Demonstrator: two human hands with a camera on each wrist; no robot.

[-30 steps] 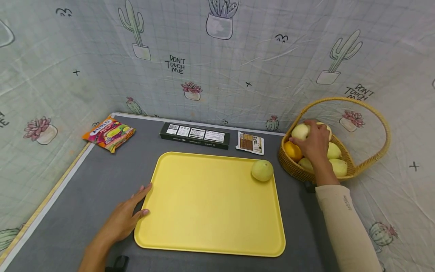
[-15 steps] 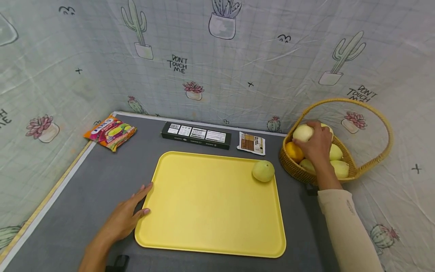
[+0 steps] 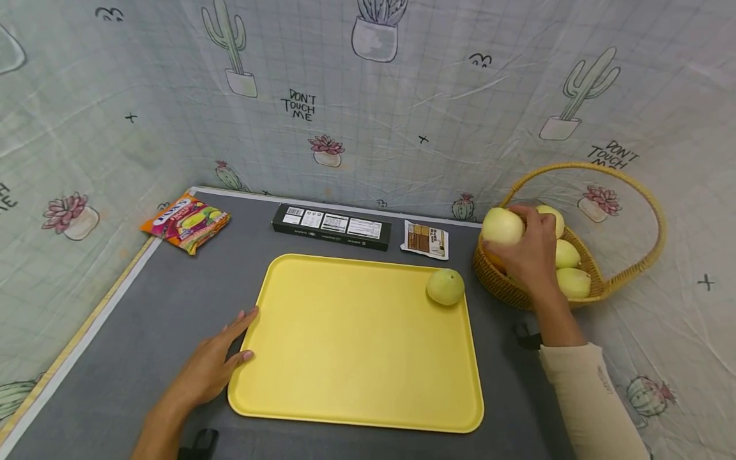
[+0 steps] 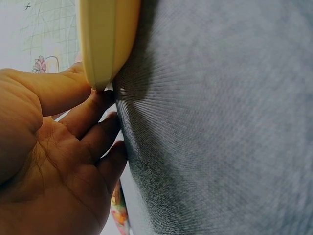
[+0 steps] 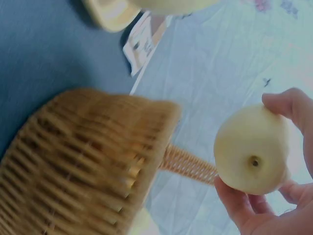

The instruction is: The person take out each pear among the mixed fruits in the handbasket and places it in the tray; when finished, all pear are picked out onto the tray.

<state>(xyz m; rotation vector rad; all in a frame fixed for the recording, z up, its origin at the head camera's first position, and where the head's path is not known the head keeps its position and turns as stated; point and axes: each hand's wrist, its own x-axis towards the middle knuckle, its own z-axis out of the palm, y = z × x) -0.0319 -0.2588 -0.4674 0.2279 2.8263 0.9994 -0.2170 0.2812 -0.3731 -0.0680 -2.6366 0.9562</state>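
Observation:
My right hand [image 3: 531, 249] grips a round pale-yellow pear [image 3: 503, 226] by its sides, at the left rim of the wicker basket [image 3: 506, 291]. In the right wrist view the pear [image 5: 252, 152] shows its stem hollow, with thumb and fingers around it, outside the basket wall [image 5: 88, 161]. Several more yellow-green fruits [image 3: 573, 282] lie in the basket; the orange one is mostly hidden behind the hand. My left hand [image 3: 209, 364] rests at the left rim of the yellow tray [image 3: 356, 345], fingers extended. A greenish pear [image 3: 445, 287] sits in the tray's far right corner.
Behind the tray lie a long dark box [image 3: 331, 227] and a small white-and-brown packet [image 3: 425, 240]. An orange snack bag [image 3: 186, 223] is at the far left corner. The basket's tall handle [image 3: 650, 198] arches on the right. Patterned cloth [image 3: 368, 128] walls the grey table.
My right hand has raised the pale-yellow pear out of the basket and shifted it slightly left and nearer. My left hand and the tray have stayed in place.

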